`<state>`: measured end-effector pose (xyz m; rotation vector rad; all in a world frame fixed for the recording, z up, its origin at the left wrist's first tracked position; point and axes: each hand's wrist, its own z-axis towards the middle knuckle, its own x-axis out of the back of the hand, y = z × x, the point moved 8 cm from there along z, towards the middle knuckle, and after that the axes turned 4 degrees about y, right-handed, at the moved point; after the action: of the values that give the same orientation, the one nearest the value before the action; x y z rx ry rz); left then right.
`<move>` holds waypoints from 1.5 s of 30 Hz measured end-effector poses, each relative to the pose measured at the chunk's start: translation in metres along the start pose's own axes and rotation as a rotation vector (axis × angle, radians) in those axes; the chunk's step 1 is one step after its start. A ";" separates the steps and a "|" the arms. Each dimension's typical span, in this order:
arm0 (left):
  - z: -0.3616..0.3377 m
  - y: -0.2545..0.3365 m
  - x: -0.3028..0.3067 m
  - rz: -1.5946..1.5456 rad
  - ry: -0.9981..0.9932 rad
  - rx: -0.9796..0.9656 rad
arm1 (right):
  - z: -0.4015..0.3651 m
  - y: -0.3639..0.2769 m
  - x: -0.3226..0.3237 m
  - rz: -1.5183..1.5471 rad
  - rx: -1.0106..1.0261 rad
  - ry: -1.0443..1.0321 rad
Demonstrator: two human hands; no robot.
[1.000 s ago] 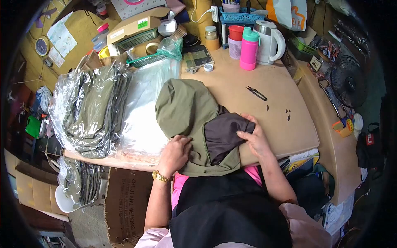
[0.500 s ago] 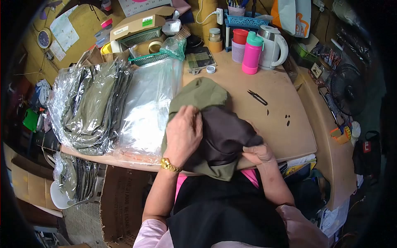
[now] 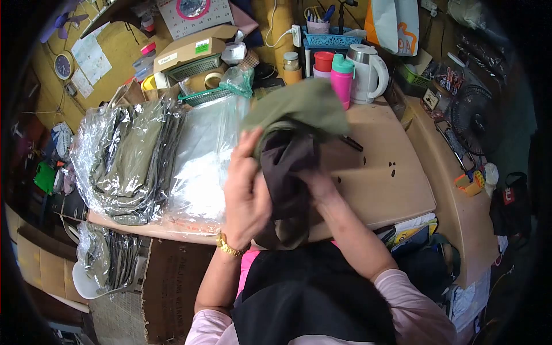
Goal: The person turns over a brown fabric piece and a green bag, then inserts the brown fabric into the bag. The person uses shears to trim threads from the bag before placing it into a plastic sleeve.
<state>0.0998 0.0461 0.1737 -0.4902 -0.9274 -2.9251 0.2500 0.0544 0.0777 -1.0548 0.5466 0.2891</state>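
An olive-green cloth item (image 3: 299, 106) with a dark brown lining (image 3: 282, 167) is held up above the front of the table; motion blurs it. My left hand (image 3: 247, 192), with a gold watch at the wrist, is closed on the left side of the cloth. My right hand (image 3: 316, 184) reaches into the dark lining from the right, and the folds hide its fingers. Just behind the cloth, black thread snips (image 3: 352, 144) lie partly covered. Small dark pieces (image 3: 393, 169) are scattered on the tabletop to the right.
Plastic-wrapped olive items (image 3: 132, 155) are stacked on the table's left, beside clear plastic bags (image 3: 201, 161). At the back stand a pink bottle (image 3: 341, 86), a white kettle (image 3: 365, 75) and baskets. A black fan (image 3: 474, 118) is at the right.
The cloth has been lifted and turned, its olive part swinging up and right. My right hand has moved left from the cloth's outer edge into the lining.
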 end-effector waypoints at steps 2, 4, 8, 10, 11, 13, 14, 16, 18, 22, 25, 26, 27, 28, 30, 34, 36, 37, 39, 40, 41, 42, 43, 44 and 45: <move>0.003 0.005 0.035 -0.109 0.206 0.034 | 0.022 -0.025 0.025 -1.028 0.206 0.133; 0.008 0.000 0.047 -0.047 0.247 0.071 | 0.006 -0.054 0.017 -1.225 0.172 0.143; 0.004 0.015 -0.012 0.177 -0.191 -0.044 | -0.041 -0.004 -0.031 -0.652 0.029 -0.511; -0.001 0.038 -0.030 0.110 -0.381 -0.120 | -0.036 0.022 -0.019 -0.254 -0.198 -0.357; -0.005 0.046 -0.036 0.102 -0.444 -0.141 | -0.037 0.036 -0.015 -0.275 -0.297 -0.515; -0.009 0.049 -0.045 0.113 -0.543 -0.186 | -0.034 0.030 -0.029 0.192 -0.186 -0.333; -0.009 0.052 -0.043 0.116 -0.541 -0.188 | -0.028 0.031 -0.032 0.275 -0.186 -0.302; -0.012 0.064 -0.042 0.287 -0.547 -0.295 | -0.012 0.030 -0.036 0.350 -0.162 -0.246; -0.037 0.074 -0.057 0.147 -0.723 -0.283 | 0.016 0.021 -0.029 0.331 -0.112 -0.185; -0.044 0.049 -0.047 0.338 -0.518 -0.254 | 0.045 -0.010 -0.021 0.313 -0.030 -0.160; -0.049 0.068 -0.049 0.245 -0.485 -0.304 | 0.045 -0.017 -0.027 0.322 -0.017 -0.141; -0.055 0.078 -0.054 0.177 -0.514 -0.347 | 0.046 -0.019 -0.028 0.310 -0.005 -0.128; -0.061 0.082 -0.061 0.135 -0.571 -0.352 | 0.047 -0.022 -0.029 0.298 0.006 -0.117; -0.066 0.080 -0.063 0.135 -0.565 -0.353 | 0.051 -0.027 -0.029 0.272 0.027 -0.102; -0.081 0.068 -0.071 0.105 -0.627 -0.364 | 0.064 -0.041 -0.019 0.191 0.081 -0.053; -0.078 0.047 -0.033 0.058 -0.437 -0.256 | 0.074 -0.089 0.013 0.064 0.183 0.023; -0.068 0.036 -0.008 0.043 -0.301 -0.238 | 0.062 -0.100 0.022 0.037 0.197 0.023; -0.053 0.030 0.010 -0.037 -0.143 -0.127 | 0.055 -0.102 0.027 0.018 0.197 0.034; -0.033 0.012 0.029 -0.115 0.010 0.023 | 0.046 -0.103 0.030 -0.011 0.197 0.032; -0.021 0.004 0.031 -0.112 0.004 0.056 | 0.041 -0.106 0.030 -0.003 0.200 0.029; -0.011 -0.001 0.031 -0.163 0.017 0.078 | 0.039 -0.107 0.028 -0.013 0.206 0.025; -0.001 -0.002 0.028 -0.167 0.022 0.078 | 0.039 -0.109 0.029 -0.009 0.207 0.025; 0.005 0.006 0.022 -0.187 0.001 0.004 | 0.039 -0.110 0.029 -0.026 0.212 0.029; 0.006 0.016 0.016 -0.210 -0.025 -0.069 | 0.047 -0.113 0.030 -0.037 0.221 0.033; 0.007 0.026 0.005 -0.236 -0.069 -0.105 | 0.047 -0.118 0.032 -0.056 0.228 0.040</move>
<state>0.1001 0.0289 0.1954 -0.5230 -0.9005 -3.2015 0.3461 0.0393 0.1650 -0.8549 0.5707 0.1527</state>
